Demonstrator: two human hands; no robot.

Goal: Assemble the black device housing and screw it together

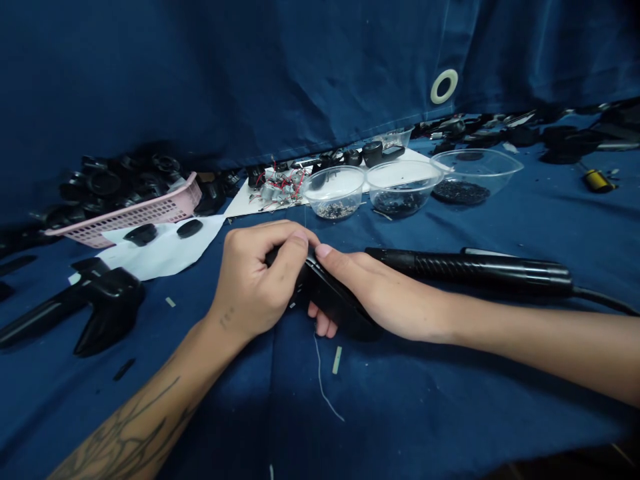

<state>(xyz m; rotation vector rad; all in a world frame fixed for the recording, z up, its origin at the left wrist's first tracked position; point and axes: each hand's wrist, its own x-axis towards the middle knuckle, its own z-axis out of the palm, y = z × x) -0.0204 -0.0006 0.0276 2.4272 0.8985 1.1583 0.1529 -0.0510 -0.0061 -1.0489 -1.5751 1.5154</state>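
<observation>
Both hands hold a curved black plastic casing (333, 297) above the blue cloth in the middle of the view. My left hand (265, 273) is closed around its far end, thumb bent against the fingers. Along the near side lies my right hand (370, 283), its thumb pressed near the left thumb and its fingertips showing underneath. The casing's far end is mostly hidden by the fingers. Just beyond my right forearm rests a long black corded tool (480, 270) with a ribbed grip. A thin white thread (324, 387) and a small pale strip (337, 360) lie below the hands.
Black plastic parts (110, 300) lie at left, before a pink basket (135, 217) heaped with black pieces. Clear bowls holding small parts, including a left bowl (336, 193), stand behind the hands beside wired motors (283, 185). A yellow-and-black object (599, 180) lies far right.
</observation>
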